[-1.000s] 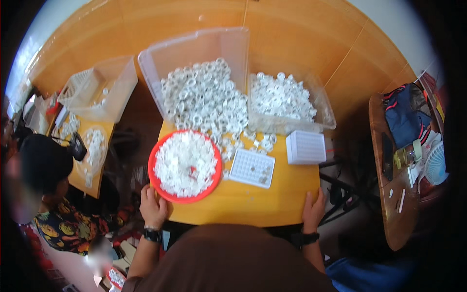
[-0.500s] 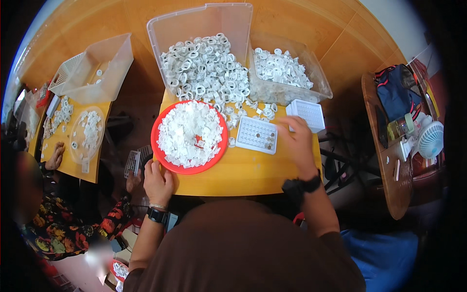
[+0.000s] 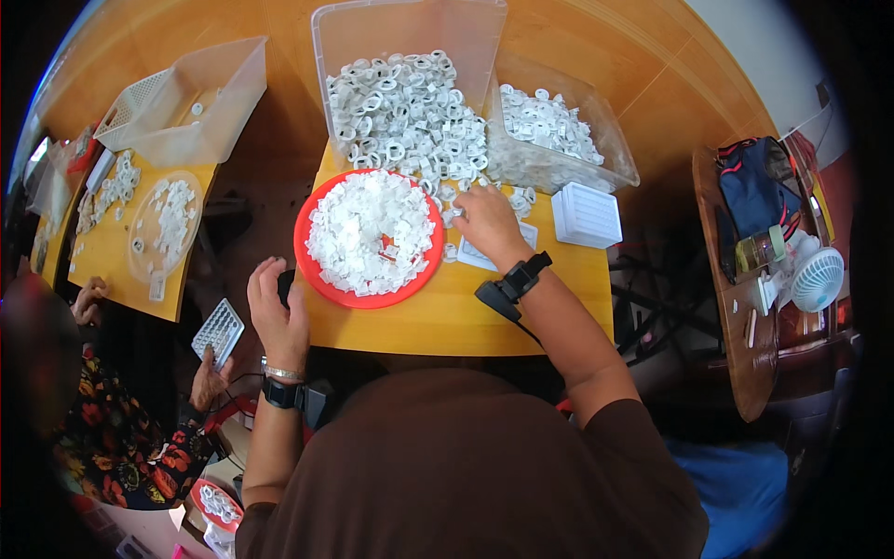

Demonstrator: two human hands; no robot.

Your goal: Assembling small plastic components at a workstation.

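My right hand [image 3: 488, 224] reaches over the white grid tray [image 3: 474, 256], covering much of it. Its fingertips close on a small white plastic part [image 3: 453, 217] between the red basin and the tray. Heaped with small white plastic pieces, the red basin [image 3: 302, 250] stands at the table's left side. My left hand [image 3: 277, 312] is just off that side, beside the basin, thumb and fingers apart. A dark shape shows between them; I cannot tell what it is. Loose white ring-shaped parts [image 3: 523, 198] lie beyond my right hand.
Behind the basin, a clear bin [image 3: 410, 17] spills white rings; another clear bin [image 3: 610, 172] holds more. A stack of white trays [image 3: 587, 216] stands at the right. On the left, a co-worker's hand [image 3: 212, 380] holds a grid tray [image 3: 218, 333]. A small fan [image 3: 818, 279] sits far right.
My right hand has moved left across the grid tray to the loose parts. My left hand has shifted left, off the table edge. The co-worker's tray is raised higher.
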